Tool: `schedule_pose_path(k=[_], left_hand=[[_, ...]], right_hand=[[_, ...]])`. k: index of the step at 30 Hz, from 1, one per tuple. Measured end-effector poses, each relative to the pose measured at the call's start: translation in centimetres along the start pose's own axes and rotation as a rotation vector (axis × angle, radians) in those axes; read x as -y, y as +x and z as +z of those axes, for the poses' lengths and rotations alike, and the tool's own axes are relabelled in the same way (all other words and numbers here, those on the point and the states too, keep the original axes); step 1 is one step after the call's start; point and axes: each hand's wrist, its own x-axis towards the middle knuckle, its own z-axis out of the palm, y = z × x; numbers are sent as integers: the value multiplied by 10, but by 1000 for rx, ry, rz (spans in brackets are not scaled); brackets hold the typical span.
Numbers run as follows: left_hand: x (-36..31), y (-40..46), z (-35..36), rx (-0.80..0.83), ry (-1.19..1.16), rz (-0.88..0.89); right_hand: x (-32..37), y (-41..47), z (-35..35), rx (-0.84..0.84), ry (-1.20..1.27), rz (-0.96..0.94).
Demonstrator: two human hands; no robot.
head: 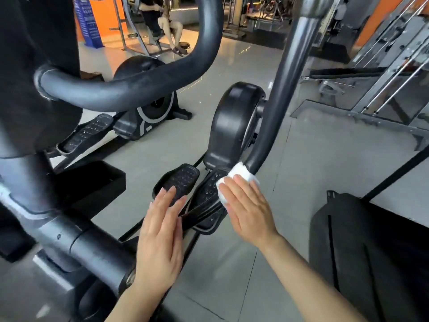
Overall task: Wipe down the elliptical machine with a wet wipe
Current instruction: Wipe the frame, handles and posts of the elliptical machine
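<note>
The elliptical machine (pixel 76 242) is seen from above, its black frame filling the left side of the view, with a thick curved handlebar (pixel 130 87) crossing the upper left. A second long handle bar (pixel 282 89) is seen running down from the top centre and curving toward the right hand. Behind it the rounded black flywheel housing (pixel 229 122) is set on the grey tiled floor (pixel 301 182). Two studded pedals are seen below it: the left pedal (pixel 177 180) and the right pedal (pixel 209 196), side by side and close together. A dark treadmill edge (pixel 371 252) is seen at the lower right, well apart from the pedals, with bare floor left between them. A second elliptical (pixel 144 117) is seen further back on the left.

The right hand (pixel 248 210) is held with fingers straight and together, palm down, and is pressed onto a white wet wipe (pixel 239 175). The wipe is wrapped over the lower end of the long handle bar, just above the right pedal. The right forearm is extended from the lower right corner up toward the bar.

The left hand (pixel 160 238) is held open, fingers straight and nearly closed together, tilted on edge. Nothing is held by it; its fingertips are seen over the near end of the left pedal, though contact cannot be told.
</note>
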Motion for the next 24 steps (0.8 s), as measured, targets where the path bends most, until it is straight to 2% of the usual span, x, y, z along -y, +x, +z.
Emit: schedule_pose_path(k=[2, 5, 7, 9, 13, 16, 20, 24], left_hand=[[5, -9, -17, 35, 105, -9], [23, -17, -45, 65, 249, -33], [41, -19, -63, 76, 293, -66], [63, -20, -79, 82, 297, -121], [93, -22, -82, 116, 278, -60], [97, -20, -79, 38, 234, -53], [102, -21, -76, -24, 225, -11], [106, -22, -76, -30, 223, 21]], right_hand=[[1, 10, -7, 29, -59, -54], [-36, 32, -31, 21, -223, -95], [-55, 42, -42, 31, -320, -105], [-44, 36, -36, 63, -330, -70], [41, 18, -9, 199, 12, 104], [104, 27, -3, 337, 319, 162], [156, 45, 2, 451, 547, 29], [159, 50, 7, 499, 535, -70]])
